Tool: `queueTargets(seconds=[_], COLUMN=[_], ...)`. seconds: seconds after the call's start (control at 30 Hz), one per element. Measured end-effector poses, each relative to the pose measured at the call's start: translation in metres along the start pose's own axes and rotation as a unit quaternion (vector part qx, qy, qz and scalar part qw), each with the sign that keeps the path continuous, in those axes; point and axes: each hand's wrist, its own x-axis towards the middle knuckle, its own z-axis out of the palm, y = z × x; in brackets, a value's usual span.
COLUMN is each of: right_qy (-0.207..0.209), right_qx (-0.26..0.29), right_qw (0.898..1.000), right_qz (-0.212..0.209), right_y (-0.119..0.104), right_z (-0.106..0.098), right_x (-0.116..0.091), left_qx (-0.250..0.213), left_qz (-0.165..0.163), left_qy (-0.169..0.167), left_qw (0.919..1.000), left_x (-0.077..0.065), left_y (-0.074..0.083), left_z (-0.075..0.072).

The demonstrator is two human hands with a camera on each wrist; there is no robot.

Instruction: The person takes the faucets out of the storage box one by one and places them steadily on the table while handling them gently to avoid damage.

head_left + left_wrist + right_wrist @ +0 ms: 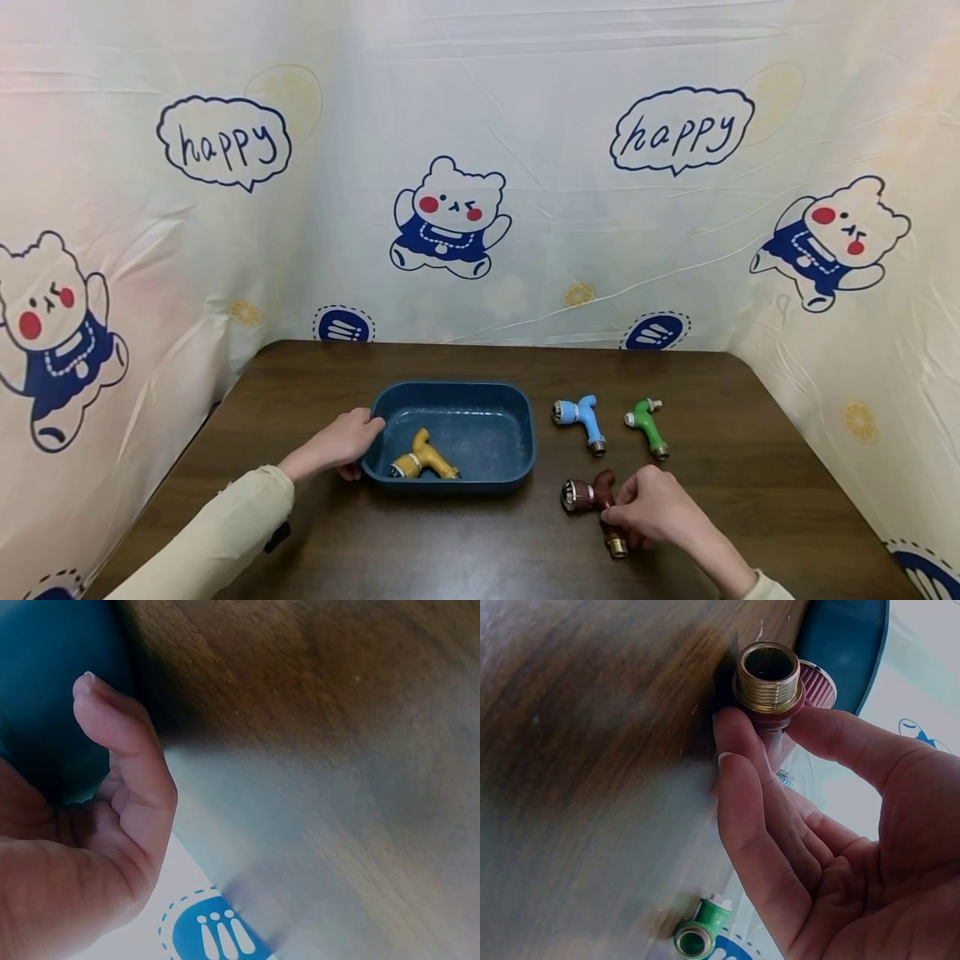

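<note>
My left hand [339, 443] grips the left rim of a dark blue plastic basin [486, 485], thumb at the rim and fingers down its outer side. Inside the basin lies a yellow water tap [429, 455]. To the right of the basin, my right hand [662, 505] pinches a dark red-brown tap [581, 496] by its body, between thumb and fingers. The right wrist view shows its brass threaded end [768, 684] facing the camera, with the ribbed knob partly hidden behind it.
A light blue tap [585, 417] and a green tap [647, 427] lie on the brown wooden table [420, 550], beyond my right hand. A pale printed cloth [555, 233] hangs behind the table and along both sides.
</note>
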Motion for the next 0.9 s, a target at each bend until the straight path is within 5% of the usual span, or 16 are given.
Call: queueTargets(seconds=[0.9], right_qy=[-0.003], right_qx=[-0.001], right_qw=[1.0], right_qz=[0.003], right_y=[-0.0024], right_z=[-0.0011], right_x=[-0.0001], left_qx=[-0.003], left_qz=[-0.005], left_qy=[0.002], left_qw=[1.0], left_x=[-0.0001], left_y=[-0.0002], left_z=[0.0005])
